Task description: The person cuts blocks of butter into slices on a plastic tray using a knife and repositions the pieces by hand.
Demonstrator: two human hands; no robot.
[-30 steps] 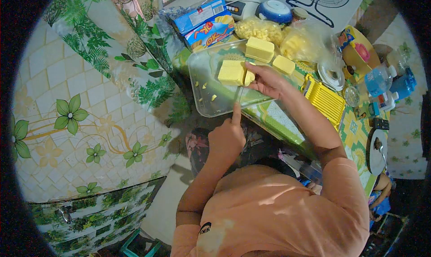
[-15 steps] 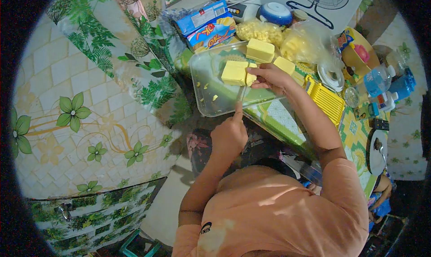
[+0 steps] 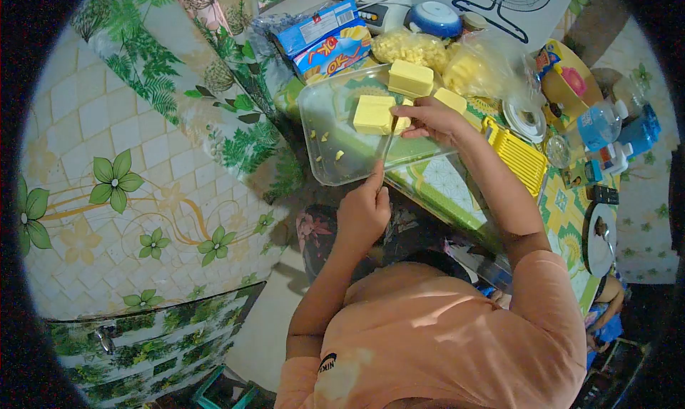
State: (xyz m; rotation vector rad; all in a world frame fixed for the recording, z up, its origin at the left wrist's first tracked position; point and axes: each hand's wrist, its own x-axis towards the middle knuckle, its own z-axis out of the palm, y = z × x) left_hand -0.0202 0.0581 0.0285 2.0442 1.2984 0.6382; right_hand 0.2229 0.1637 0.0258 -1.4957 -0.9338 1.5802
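Observation:
My left hand point(image 3: 364, 213) is closed round the handle of a knife point(image 3: 389, 146), index finger along it. The narrow blade points up to the right end of a yellow block point(image 3: 372, 115) in a clear plastic tray point(image 3: 311, 150). My right hand point(image 3: 432, 119) pinches a thin yellow slice point(image 3: 403, 118) beside the block's right end, just right of the blade. Another block point(image 3: 410, 78) stands behind, at the tray's far edge. A smaller yellow piece point(image 3: 450, 100) is partly hidden by my right hand. Small crumbs lie at the tray's left.
Behind the tray are a blue box point(image 3: 332, 48), bags of yellow pieces point(image 3: 410, 48) and a blue bowl point(image 3: 434, 19). To the right are a yellow slotted rack point(image 3: 515, 156), a white lid point(image 3: 525, 122), a bottle point(image 3: 598, 126) and a plate point(image 3: 599, 248). Part of another person point(image 3: 606, 309) shows lower right.
The slice in my right hand has come slightly apart from the block. My left hand has turned slightly on the knife, and its thumb now shows.

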